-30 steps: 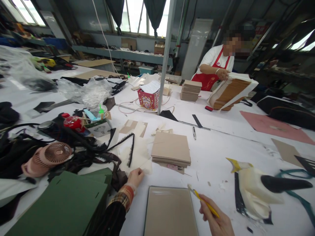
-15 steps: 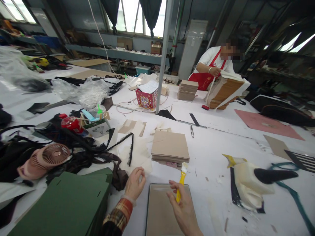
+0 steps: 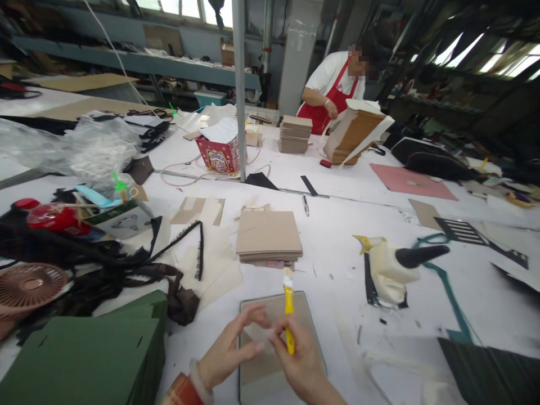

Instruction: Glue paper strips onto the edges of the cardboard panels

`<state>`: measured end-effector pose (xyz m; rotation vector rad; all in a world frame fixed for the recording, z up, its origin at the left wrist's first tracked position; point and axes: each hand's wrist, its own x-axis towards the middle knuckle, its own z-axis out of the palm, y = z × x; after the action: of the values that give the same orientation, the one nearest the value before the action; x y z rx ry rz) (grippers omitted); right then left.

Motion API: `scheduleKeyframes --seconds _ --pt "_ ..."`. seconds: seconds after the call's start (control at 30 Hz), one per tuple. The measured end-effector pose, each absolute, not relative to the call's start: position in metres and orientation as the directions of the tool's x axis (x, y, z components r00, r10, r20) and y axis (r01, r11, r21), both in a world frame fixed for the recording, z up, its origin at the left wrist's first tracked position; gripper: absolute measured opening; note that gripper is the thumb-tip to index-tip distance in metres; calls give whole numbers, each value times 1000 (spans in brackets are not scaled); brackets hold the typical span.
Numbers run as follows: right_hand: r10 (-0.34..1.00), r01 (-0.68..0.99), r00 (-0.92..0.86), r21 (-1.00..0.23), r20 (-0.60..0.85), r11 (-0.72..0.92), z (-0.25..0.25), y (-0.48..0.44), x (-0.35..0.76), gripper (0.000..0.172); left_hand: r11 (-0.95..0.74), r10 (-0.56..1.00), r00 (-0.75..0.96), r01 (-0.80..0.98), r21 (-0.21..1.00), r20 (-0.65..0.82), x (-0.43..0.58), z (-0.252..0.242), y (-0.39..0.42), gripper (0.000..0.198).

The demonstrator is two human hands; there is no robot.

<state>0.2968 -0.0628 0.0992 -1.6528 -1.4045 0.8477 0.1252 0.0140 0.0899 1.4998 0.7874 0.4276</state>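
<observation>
Yellow brush [image 3: 289, 306] in the right hand [image 3: 301, 360], a person works over a flat beige board [image 3: 262, 371] with a dark rim at a white table [image 3: 337, 225]. The right hand's fingers are closed around the brush's handle; the bristles, whitened near the tip, point toward 12 o'clock and show just past the board's far rim. The left hand [image 3: 232, 343] is open, thumb and fingers spread over the board's 9 o'clock side, fingertips near the right hand; whether they touch the board cannot be told.

The board lies on the table beneath both hands. From there, a stack of beige cards [image 3: 269, 236] sits near at 12 o'clock, with a pen [image 3: 305, 206] lying beyond its right corner. At 2 o'clock stands a pale, lumpy container [image 3: 386, 275], beside it a dark, pointed handle [image 3: 422, 256]. A pile of green sheets [image 3: 80, 360] fills 9 o'clock, with a pink fan [image 3: 31, 284] behind it, cut by the view's edge, and a red bottle [image 3: 59, 219] at 10 o'clock. A patterned red box [image 3: 219, 154] sits at 11 o'clock. Across the table, between 12 and 1 o'clock, a co-worker in a red apron [image 3: 313, 115] stands beside a tall brown stack [image 3: 354, 138].
</observation>
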Motion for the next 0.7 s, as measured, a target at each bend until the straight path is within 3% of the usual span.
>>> scheduleKeyframes --seconds 0.07,0.13,0.33,0.47,0.7 --pt "970 448 244 -885 -18 -128 97 -77 316 11 211 539 781 238 948 -316 134 86 15 42" --pt "941 448 338 -877 -15 -175 88 -84 336 13 293 489 767 303 907 -415 138 72 14 39" --pt "864 505 504 -814 10 -286 43 -74 378 16 414 628 516 412 812 -582 132 14 17 48" --pt "856 532 517 -785 4 -318 16 -54 387 11 347 745 340 537 769 -574 135 -6 28 48" --pt "861 566 509 -754 2 -333 -11 -32 391 1 186 874 182 731 657 -450 147 -15 46 39"
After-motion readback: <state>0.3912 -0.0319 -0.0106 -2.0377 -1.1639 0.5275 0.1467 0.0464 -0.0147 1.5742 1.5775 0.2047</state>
